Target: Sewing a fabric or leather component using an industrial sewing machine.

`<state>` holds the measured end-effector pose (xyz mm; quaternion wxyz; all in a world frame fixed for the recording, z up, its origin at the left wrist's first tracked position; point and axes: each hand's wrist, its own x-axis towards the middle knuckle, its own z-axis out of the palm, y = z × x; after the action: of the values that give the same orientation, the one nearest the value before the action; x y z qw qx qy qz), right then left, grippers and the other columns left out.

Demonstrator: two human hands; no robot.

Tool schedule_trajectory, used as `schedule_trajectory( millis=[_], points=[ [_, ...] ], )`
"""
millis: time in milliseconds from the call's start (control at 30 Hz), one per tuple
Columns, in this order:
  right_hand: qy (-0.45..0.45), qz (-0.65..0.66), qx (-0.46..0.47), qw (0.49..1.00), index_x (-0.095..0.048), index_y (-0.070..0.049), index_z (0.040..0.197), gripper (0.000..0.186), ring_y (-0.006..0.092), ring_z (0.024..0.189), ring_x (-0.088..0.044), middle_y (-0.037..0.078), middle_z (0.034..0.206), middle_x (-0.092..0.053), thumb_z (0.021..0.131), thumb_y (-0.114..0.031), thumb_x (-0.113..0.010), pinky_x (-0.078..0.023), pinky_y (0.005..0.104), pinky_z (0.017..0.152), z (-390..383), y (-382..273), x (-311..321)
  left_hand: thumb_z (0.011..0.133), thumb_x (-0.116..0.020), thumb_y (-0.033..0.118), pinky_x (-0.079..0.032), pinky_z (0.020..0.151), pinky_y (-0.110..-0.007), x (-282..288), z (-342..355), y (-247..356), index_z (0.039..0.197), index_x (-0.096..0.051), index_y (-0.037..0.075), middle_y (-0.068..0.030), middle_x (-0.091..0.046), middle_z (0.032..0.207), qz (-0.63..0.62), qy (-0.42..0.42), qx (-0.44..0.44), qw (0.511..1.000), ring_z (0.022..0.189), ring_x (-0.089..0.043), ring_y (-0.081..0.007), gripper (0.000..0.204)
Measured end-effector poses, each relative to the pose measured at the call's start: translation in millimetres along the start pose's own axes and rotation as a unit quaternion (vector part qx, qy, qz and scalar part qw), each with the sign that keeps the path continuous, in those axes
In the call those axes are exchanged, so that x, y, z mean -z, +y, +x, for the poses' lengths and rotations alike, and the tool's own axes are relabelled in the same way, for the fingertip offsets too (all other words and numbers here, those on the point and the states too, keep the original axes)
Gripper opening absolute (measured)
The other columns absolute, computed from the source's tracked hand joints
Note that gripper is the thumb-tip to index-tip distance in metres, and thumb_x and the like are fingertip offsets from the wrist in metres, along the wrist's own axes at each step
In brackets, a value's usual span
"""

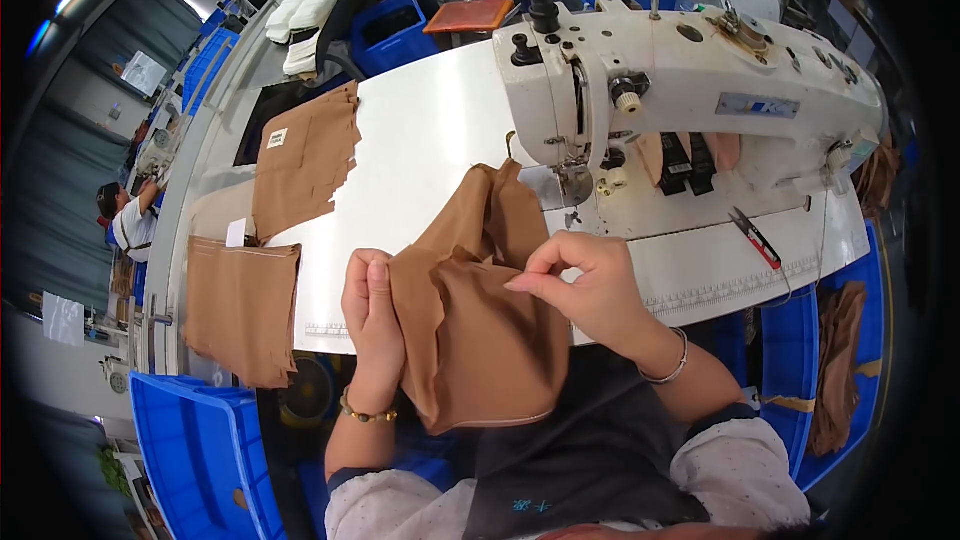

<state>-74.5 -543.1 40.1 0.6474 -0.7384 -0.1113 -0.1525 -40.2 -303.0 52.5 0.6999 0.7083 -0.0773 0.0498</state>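
A brown piece of fabric (490, 340) hangs between my hands over the front edge of the sewing table, with a pale line along its lower hem. Its far end lies on the table close to the sewing machine's needle area (572, 180). My left hand (372, 310) is closed on the fabric's left edge, thumb on top. Near the middle right of the cloth, my right hand (590, 285) pinches a fold between thumb and forefinger. Behind it stands the white sewing machine (690, 70). The underside of the cloth and my left fingertips are hidden.
Two stacks of brown fabric pieces, an upper stack (300, 165) and a lower stack (240, 305), lie to the left. Red-handled thread snips (757, 238) rest right of the needle. Blue bins (200, 450) stand below on both sides. Another person (130, 220) sits far left.
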Motion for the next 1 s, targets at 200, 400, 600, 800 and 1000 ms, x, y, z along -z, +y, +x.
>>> schedule_trajectory(
  millis=[200,400,600,800,1000],
  points=[
    [-0.025,0.023,-0.027,0.999,-0.066,-0.001,0.097,0.026,0.0093,0.066,-0.064,0.002,0.075,-0.068,0.082,-0.010,-0.085,-0.052,0.0243,0.063,-1,-9,11,0.102,-0.063,0.016,-0.044,0.062,-0.028,-3,3,13,0.099,-0.062,0.000,-0.0081,-0.060,0.078,0.319,-0.024,-0.290,0.902,0.068,-0.054,-0.0171,0.016],
    [-0.020,0.023,-0.003,1.000,-0.061,-0.002,0.119,0.040,0.0100,0.070,-0.065,0.003,0.078,-0.069,0.084,-0.005,-0.080,-0.051,0.0241,0.065,0,-11,8,0.087,-0.078,0.004,-0.049,0.065,-0.030,-10,0,22,0.098,-0.071,-0.002,-0.0101,-0.070,0.092,0.280,-0.094,-0.232,0.927,0.074,-0.060,-0.0190,0.014],
    [-0.103,0.132,-0.116,0.979,-0.059,0.000,0.126,0.038,0.0054,0.074,-0.063,0.004,0.084,-0.072,0.090,0.000,-0.072,-0.049,0.0217,0.069,5,-20,22,0.084,-0.080,0.001,-0.048,0.103,-0.038,-6,11,29,0.087,-0.066,0.001,-0.0055,-0.070,0.093,0.069,-0.143,-0.069,0.985,0.099,-0.067,-0.0221,0.014],
    [-0.153,0.172,-0.133,0.964,-0.053,-0.001,0.132,0.038,0.0042,0.086,-0.064,0.003,0.088,-0.070,0.095,0.005,-0.063,-0.049,0.0211,0.078,8,-26,32,0.091,-0.077,0.006,-0.048,0.081,-0.023,-3,11,32,0.093,-0.068,0.001,0.0014,-0.065,0.087,0.038,-0.168,0.046,0.984,0.084,-0.057,-0.0072,0.011],
    [-0.137,0.109,-0.110,0.978,-0.058,-0.001,0.123,0.027,0.0049,0.076,-0.063,0.004,0.088,-0.071,0.096,0.002,-0.063,-0.049,0.0226,0.068,4,-31,32,0.099,-0.069,0.011,-0.046,0.075,-0.021,-10,7,19,0.098,-0.067,0.000,0.0005,-0.066,0.088,0.016,-0.124,0.015,0.992,0.080,-0.057,-0.0059,0.012]
  ],
)
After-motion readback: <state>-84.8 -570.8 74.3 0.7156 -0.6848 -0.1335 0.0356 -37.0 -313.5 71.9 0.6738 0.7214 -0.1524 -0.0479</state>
